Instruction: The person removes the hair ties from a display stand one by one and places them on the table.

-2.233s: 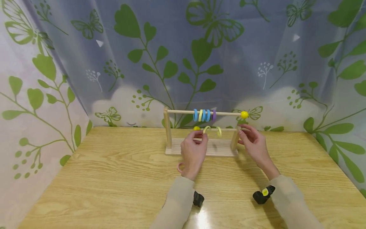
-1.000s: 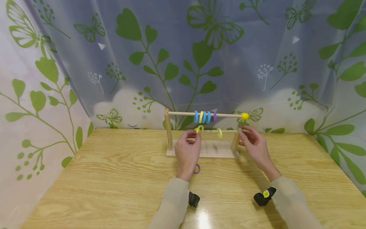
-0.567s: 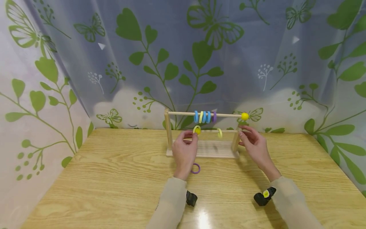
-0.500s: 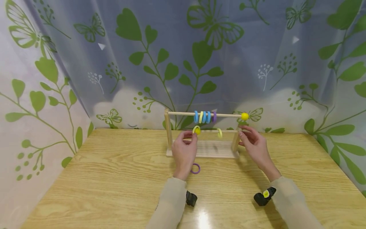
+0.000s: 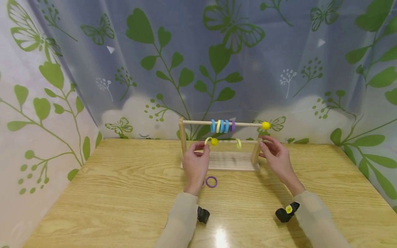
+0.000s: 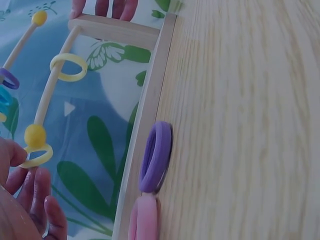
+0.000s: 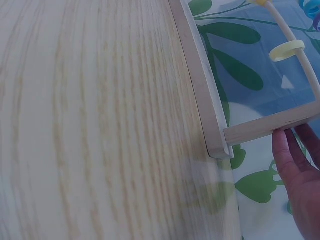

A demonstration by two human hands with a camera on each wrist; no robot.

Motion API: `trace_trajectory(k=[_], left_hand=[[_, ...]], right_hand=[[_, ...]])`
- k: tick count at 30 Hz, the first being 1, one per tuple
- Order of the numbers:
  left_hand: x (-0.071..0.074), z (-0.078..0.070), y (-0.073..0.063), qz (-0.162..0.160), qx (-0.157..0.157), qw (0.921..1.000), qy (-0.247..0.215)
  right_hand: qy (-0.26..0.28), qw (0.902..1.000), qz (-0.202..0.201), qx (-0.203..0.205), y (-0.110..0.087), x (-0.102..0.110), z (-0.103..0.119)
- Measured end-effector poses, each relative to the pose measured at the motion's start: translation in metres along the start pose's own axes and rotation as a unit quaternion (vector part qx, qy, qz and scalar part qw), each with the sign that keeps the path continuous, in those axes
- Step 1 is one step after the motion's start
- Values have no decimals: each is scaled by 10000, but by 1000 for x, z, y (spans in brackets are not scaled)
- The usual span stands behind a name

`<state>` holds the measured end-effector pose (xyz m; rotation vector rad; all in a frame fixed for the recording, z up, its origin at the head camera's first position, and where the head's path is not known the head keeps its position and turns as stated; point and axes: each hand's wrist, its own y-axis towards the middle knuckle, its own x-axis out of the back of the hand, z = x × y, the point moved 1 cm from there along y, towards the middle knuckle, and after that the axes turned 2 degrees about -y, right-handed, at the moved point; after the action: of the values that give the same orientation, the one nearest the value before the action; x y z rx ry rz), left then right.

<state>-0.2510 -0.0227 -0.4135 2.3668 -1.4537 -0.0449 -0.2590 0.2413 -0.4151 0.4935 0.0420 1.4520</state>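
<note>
In the head view my left hand [image 5: 196,168] pinches a pale yellow ring [image 5: 207,140] between thumb and fingertips. That ring sits at the free end of the lower rod, just left of its yellow ball [image 5: 214,141]; in the left wrist view it overlaps the ball's lower edge. A second yellow ring [image 5: 238,143] hangs farther along this rod. My right hand [image 5: 275,156] touches the short right post [image 7: 270,122] of the wooden rack [image 5: 229,165], fingertips against its outer face. Blue rings [image 5: 226,126], a yellow one and a purple ring [image 5: 233,126] hang on the upper rod.
A purple ring [image 5: 211,182] lies on the wooden table [image 5: 124,199] before the rack. Beside it lies a pink ring [image 6: 144,220], mostly hidden by my left wrist in the head view. A patterned curtain [image 5: 186,69] stands behind.
My left hand has slid the pinched yellow ring leftward along the lower rod, over the ball to its left side. The purple ring on the table came into view. My right hand stays at the post.
</note>
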Motion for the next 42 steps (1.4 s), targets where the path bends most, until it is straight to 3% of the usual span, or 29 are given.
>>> trace_trajectory(k=[6,14,20,42], left_hand=[[7,1,1,30,71,10000,-32],[13,4,4,-54,-229,9997,-28],[16,8,3,11,-266,9996,7],[28,13,3,575,-313,9978,92]], right_hand=[[-35,10000,5,14,0,-1,0],[7,10000,-5,48,-1,1,1],[98,9999,11,17,-1,1,1],[67,9999,-70,63,0,-1,-1]])
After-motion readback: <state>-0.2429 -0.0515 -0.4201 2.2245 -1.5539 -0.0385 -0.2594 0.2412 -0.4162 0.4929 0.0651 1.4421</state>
